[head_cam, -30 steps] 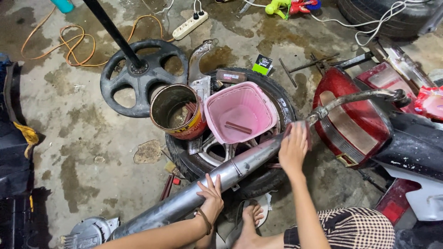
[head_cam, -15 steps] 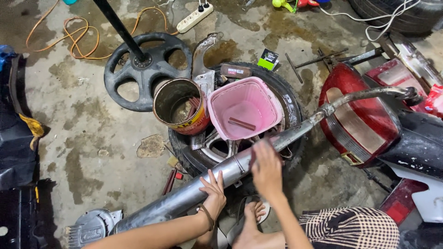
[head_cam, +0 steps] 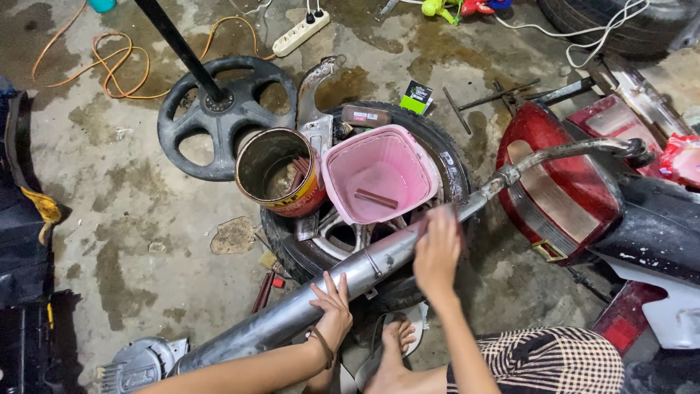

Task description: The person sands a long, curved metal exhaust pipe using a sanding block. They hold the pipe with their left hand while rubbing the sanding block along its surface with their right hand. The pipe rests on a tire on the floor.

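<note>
Your right hand has slid back up the exhaust pipe, fingers flat | left hand presses it, open-palmed | pipe lies across tyre | bare floor left.

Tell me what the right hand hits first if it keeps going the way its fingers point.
Likely the pink basket on the tyre; the right hand on the exhaust pipe points up toward it, though depth is unclear.

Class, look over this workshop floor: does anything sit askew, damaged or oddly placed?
Yes. A long exhaust pipe lies slanted across a tyre, steadied by the left hand and right hand. A rusty tin tilts beside a pink tub.
</note>
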